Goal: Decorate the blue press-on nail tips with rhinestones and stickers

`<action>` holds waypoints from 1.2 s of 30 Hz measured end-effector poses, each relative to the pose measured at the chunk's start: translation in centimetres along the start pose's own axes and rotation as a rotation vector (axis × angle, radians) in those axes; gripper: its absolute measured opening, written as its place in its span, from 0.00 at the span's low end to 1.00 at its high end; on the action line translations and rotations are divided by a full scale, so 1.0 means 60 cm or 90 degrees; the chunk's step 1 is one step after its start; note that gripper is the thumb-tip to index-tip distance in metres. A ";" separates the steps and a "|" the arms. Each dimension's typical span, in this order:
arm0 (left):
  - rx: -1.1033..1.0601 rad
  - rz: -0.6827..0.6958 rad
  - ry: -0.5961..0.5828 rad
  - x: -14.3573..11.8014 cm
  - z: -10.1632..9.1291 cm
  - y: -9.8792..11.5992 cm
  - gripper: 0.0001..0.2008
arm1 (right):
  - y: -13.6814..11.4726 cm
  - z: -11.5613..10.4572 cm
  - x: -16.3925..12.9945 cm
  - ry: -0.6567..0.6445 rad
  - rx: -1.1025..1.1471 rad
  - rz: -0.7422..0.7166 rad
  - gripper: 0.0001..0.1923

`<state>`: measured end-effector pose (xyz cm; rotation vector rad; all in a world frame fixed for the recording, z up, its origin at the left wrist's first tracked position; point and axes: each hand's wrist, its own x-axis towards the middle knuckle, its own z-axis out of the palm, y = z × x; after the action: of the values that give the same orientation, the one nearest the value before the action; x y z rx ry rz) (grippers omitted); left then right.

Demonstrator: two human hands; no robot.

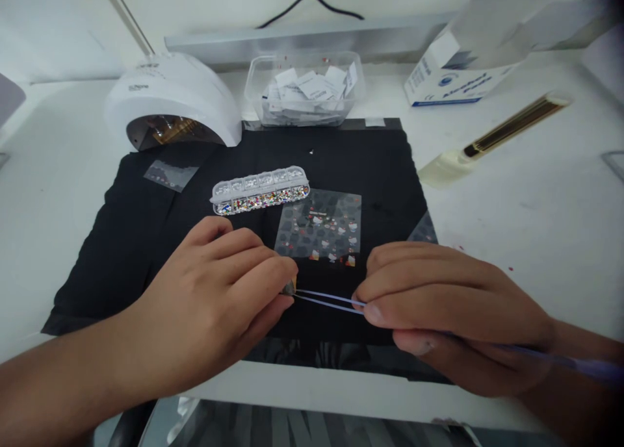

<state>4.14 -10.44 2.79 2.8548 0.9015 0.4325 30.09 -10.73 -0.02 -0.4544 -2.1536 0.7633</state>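
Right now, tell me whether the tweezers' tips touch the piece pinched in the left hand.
Touching. The head view shows the tweezers in the right hand meeting the small piece at the left hand's fingertips.

A single head-worn camera looks forward and steeply down from close above the white table [536, 226], near the two hands at the lower edge (the dark mat [146, 239] fills the centre), far wall topping the frame.
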 end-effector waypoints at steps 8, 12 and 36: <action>0.004 0.001 -0.001 0.000 0.003 -0.002 0.04 | 0.001 0.001 0.000 -0.029 -0.038 -0.006 0.09; 0.000 -0.001 -0.005 0.001 0.002 -0.001 0.04 | 0.001 0.002 0.003 -0.032 -0.045 -0.015 0.10; 0.005 0.011 -0.001 0.000 0.002 -0.003 0.04 | -0.004 0.003 -0.002 -0.025 -0.060 0.008 0.11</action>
<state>4.07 -10.27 2.67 2.8706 0.8812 0.4299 29.99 -11.05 -0.04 -0.5052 -2.2321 0.6846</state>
